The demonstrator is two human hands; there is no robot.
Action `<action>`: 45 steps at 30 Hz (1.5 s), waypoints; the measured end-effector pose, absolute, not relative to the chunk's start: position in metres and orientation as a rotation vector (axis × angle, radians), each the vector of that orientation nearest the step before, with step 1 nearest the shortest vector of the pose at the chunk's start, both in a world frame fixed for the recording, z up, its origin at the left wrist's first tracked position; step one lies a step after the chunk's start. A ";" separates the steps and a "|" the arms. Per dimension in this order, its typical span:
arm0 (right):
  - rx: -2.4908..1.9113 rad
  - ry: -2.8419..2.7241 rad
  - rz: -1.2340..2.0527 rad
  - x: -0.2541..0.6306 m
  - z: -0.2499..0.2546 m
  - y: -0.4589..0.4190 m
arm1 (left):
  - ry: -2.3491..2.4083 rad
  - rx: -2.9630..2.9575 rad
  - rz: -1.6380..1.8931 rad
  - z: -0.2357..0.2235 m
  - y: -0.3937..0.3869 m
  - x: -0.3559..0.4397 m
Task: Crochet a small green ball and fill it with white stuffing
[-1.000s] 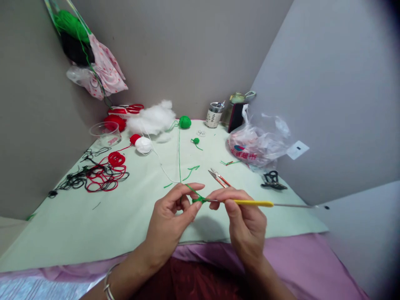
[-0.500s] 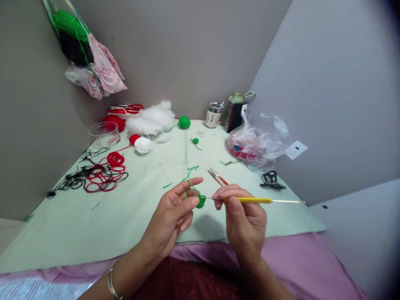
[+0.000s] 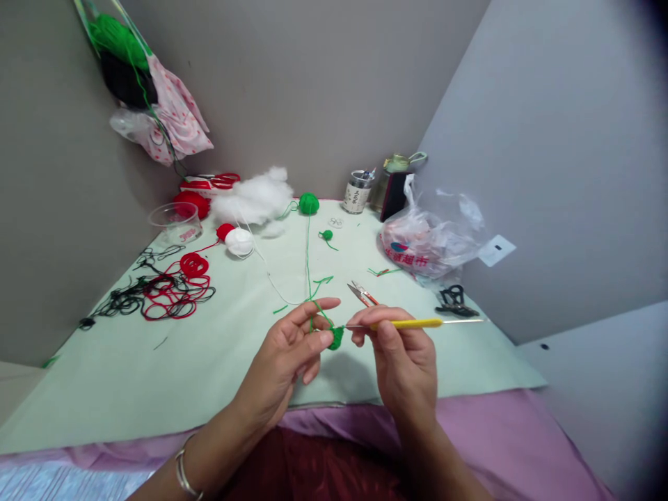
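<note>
Between thumb and fingers, my left hand pinches a small green crochet piece. Green yarn runs over its raised index finger and back to a green yarn ball at the rear of the table. My right hand grips a crochet hook by its yellow handle, pen-like. The hook's thin metal tip lies at the top edge of the green piece; whether it sits inside a stitch is too small to tell. Thread snips with red handles lie just beyond my right hand.
White stuffing, a white yarn ball and a clear plastic cup stand back left. Tangled black and red yarn covers the left side. A plastic bag and a black clip lie at right, near the wall.
My right hand has moved slightly left and up with the crochet hook, its handle end now more level. My left hand has stayed nearly still with the green piece.
</note>
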State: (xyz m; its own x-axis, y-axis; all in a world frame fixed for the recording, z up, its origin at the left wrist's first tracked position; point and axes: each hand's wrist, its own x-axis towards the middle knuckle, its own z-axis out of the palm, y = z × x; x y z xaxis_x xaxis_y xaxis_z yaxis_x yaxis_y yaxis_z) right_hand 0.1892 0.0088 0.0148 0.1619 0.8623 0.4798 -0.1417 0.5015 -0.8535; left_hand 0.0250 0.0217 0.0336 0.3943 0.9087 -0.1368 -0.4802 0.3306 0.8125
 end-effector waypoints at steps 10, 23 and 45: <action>-0.726 -1.098 0.971 0.187 0.016 0.010 | 0.683 0.824 1.030 0.034 0.023 0.027; -0.844 -1.814 -0.090 0.190 0.011 -0.002 | 0.836 0.988 1.159 0.028 0.017 0.029; -0.885 -1.648 0.011 0.182 0.005 0.000 | 0.632 0.605 0.970 0.033 0.024 0.031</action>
